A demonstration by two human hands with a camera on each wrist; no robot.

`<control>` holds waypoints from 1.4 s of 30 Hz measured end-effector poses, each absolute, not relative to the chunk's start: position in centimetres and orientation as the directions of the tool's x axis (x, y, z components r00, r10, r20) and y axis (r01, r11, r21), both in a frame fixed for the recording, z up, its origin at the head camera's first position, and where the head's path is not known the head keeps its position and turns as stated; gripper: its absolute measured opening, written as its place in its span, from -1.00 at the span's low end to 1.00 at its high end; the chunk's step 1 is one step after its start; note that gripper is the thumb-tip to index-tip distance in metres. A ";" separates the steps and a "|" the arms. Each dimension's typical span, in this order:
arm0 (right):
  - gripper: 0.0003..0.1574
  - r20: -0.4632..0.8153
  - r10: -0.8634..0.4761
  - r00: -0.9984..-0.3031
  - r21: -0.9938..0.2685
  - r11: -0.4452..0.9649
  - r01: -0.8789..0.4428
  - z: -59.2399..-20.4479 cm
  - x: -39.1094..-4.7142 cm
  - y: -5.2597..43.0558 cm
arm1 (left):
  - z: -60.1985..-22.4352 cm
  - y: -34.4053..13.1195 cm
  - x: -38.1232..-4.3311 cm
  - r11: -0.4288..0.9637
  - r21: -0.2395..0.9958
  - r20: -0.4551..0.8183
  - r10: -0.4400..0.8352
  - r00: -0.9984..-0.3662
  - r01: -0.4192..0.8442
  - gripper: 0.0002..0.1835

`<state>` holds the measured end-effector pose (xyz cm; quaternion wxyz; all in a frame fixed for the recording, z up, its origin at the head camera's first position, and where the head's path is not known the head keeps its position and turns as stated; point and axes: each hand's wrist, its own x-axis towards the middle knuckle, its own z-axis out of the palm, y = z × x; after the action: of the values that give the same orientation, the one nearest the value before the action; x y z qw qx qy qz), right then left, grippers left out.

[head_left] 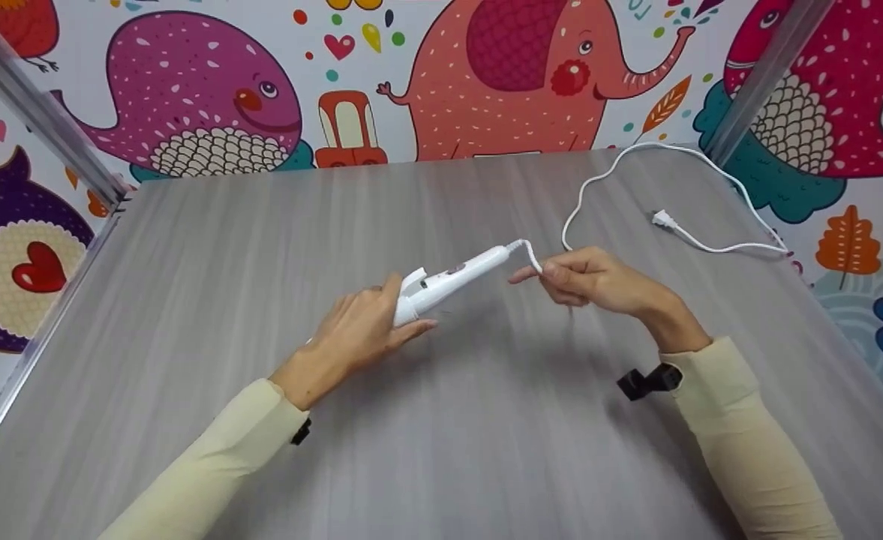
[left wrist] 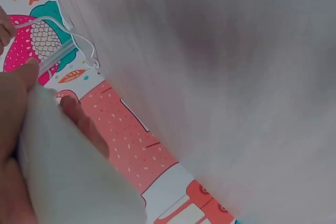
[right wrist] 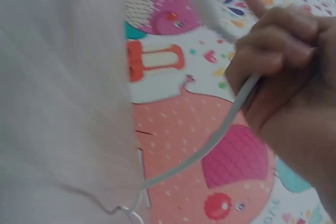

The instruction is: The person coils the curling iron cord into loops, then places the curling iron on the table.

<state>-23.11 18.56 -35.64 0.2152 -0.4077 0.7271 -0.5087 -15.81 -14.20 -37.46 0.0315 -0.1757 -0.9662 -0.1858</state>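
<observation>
My left hand (head_left: 358, 322) grips a white curling iron (head_left: 460, 281) by its thicker end, the handle slanting up to the right over the table. A small lever and some buttons show on the handle. In the left wrist view, the iron's broad pale body (left wrist: 68, 161) lies within the curled fingers. A white cord (head_left: 527, 251) bends out of the handle's tip. My right hand (head_left: 599, 281) pinches this cord close to the handle. From the right wrist view, the cord (right wrist: 194, 156) hangs down out of the right hand's curled fingers (right wrist: 273, 45).
The rest of the cord loops across the back right of the grey table (head_left: 261, 247), and its plug (head_left: 664, 219) lies there. Walls with painted animals (head_left: 516, 82) and metal corner posts (head_left: 771, 82) bound the table.
</observation>
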 end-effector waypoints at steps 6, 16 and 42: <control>-0.59 0.016 -0.962 -0.273 -0.946 0.073 -0.315 -37.0 -23.9 17.4 | -36.6 -13.6 -14.8 0.823 0.321 0.225 0.416 -0.881 0.470 -0.34; -0.82 -0.413 -0.821 -0.393 -0.643 0.569 -0.513 -35.6 -27.2 15.7 | -37.5 -13.6 -14.1 0.752 0.189 0.274 0.578 -0.769 0.632 -0.52; -0.77 0.049 -0.576 -0.816 -0.466 0.709 -0.529 -34.4 -22.4 13.0 | -38.5 -13.0 -15.5 0.826 0.348 0.053 0.455 -0.889 0.444 -0.55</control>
<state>-22.38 13.02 -34.43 0.0499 -0.2992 0.9231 -0.2364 -15.54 -13.03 -38.54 -0.0161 -0.2352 -0.9553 -0.1784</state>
